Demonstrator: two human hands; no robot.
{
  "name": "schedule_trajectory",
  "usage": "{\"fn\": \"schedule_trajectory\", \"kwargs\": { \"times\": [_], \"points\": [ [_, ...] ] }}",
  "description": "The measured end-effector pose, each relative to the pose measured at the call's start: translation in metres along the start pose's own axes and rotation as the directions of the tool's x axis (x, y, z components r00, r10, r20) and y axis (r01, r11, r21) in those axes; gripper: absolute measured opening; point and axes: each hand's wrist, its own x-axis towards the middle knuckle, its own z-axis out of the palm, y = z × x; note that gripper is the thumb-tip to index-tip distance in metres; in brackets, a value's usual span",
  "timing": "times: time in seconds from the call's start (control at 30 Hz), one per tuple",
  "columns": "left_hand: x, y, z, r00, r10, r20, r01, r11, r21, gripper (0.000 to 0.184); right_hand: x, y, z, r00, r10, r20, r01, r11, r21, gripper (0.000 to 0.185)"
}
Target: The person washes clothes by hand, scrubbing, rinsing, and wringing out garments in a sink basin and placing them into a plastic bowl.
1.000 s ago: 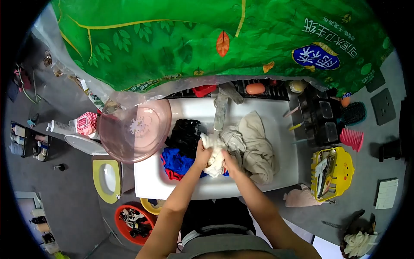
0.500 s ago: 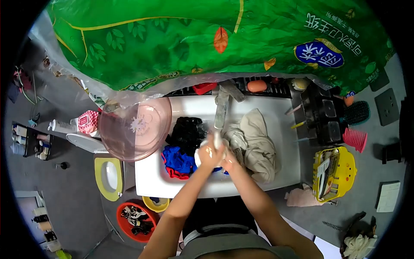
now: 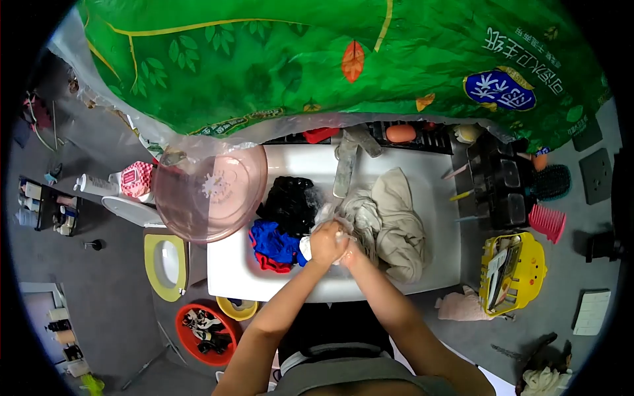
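Both hands are together over the white sink [image 3: 439,198], just below the faucet [image 3: 344,173]. My left hand [image 3: 328,244] is closed on a wet white cloth [image 3: 306,249], part of which shows at its left side. Pressed against it from the right is my right hand [image 3: 351,254], closed on the same cloth, with its fingertips partly hidden. Water splashes over the fingers. Left of them lie a black garment [image 3: 288,204] and a blue and red garment [image 3: 275,244]. Beige cloth [image 3: 399,224] is heaped on the right.
A pink translucent basin [image 3: 211,198] overlaps the sink's left end. Green packaging [image 3: 284,66] hangs across the top. A black holder [image 3: 498,175] and yellow basket [image 3: 512,274] stand at the right. A red tub [image 3: 208,335] and toilet [image 3: 166,264] are at the lower left.
My hands have closed together around the white cloth, which was more spread between them a second ago. Water now splashes on them under the faucet. The view has shifted slightly.
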Motion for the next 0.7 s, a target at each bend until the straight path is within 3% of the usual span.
{"fn": "schedule_trajectory", "kwargs": {
  "times": [0.1,0.2,0.23,0.27,0.33,0.37,0.4,0.43,0.47,0.53,0.57,0.6,0.63,0.67,0.7],
  "points": [
    [-0.002,-0.010,0.010,0.985,-0.166,-0.044,0.160,0.979,-0.127,0.014,0.002,0.007,0.001,0.997,-0.053,-0.059,0.049,0.997,-0.058,0.030],
    [0.003,-0.015,0.007,0.930,-0.364,-0.054,0.345,0.913,-0.217,0.016,-0.004,-0.002,0.029,0.958,-0.104,-0.267,0.054,0.980,-0.190,0.029],
    [0.010,-0.013,-0.001,0.913,-0.407,-0.014,0.376,0.857,-0.354,0.015,-0.014,-0.011,0.052,0.948,-0.138,-0.286,0.063,0.965,-0.255,0.028],
    [0.009,-0.032,0.008,0.889,-0.452,0.068,0.409,0.720,-0.561,0.018,-0.018,-0.018,0.065,0.937,-0.172,-0.304,0.069,0.945,-0.320,0.026],
    [0.024,-0.023,-0.010,0.816,-0.554,0.166,0.421,0.373,-0.827,0.025,-0.023,-0.031,0.080,0.930,-0.326,-0.170,0.230,0.877,-0.422,0.031],
    [0.032,-0.010,-0.019,0.705,-0.689,0.169,0.350,0.131,-0.927,0.027,-0.013,-0.034,0.068,0.938,-0.281,-0.203,0.214,0.930,-0.299,0.033],
    [0.035,-0.010,-0.031,0.668,-0.724,0.170,0.312,0.065,-0.948,0.026,-0.006,-0.038,0.054,0.945,-0.234,-0.229,0.197,0.965,-0.170,0.034],
    [0.026,-0.028,-0.038,0.725,-0.681,0.101,0.294,0.173,-0.940,0.020,-0.017,-0.046,0.051,0.949,-0.286,-0.133,0.275,0.957,-0.091,0.037],
    [0.015,-0.046,-0.040,0.778,-0.628,0.036,0.267,0.278,-0.923,0.013,-0.024,-0.053,0.050,0.934,-0.314,-0.171,0.300,0.948,-0.104,0.041],
    [0.000,-0.056,-0.040,0.791,-0.585,-0.177,0.228,0.551,-0.803,0.009,-0.048,-0.062,0.046,0.895,-0.339,-0.289,0.223,0.903,-0.367,0.040],
    [-0.012,-0.062,-0.045,0.785,-0.605,-0.133,0.366,0.626,-0.688,0.022,-0.061,-0.069,0.047,0.892,-0.330,-0.308,0.086,0.795,-0.600,0.036],
    [-0.018,-0.055,-0.055,0.804,-0.572,-0.166,0.488,0.792,-0.367,0.032,-0.073,-0.078,0.049,0.886,-0.326,-0.329,-0.062,0.621,-0.782,0.032],
    [-0.021,-0.052,-0.061,0.867,-0.474,-0.155,0.470,0.881,-0.060,0.037,-0.066,-0.076,0.023,0.941,-0.328,-0.081,0.105,0.512,-0.852,0.026],
    [-0.026,-0.052,-0.065,0.919,-0.380,-0.102,0.394,0.885,0.250,0.043,-0.060,-0.076,-0.003,0.927,-0.372,-0.051,0.100,0.375,-0.921,0.024],
    [-0.024,-0.056,-0.065,0.990,-0.080,-0.120,0.131,0.843,0.522,0.046,-0.059,-0.079,-0.008,0.912,-0.411,-0.013,0.089,0.230,-0.969,0.022]
  ]
}}
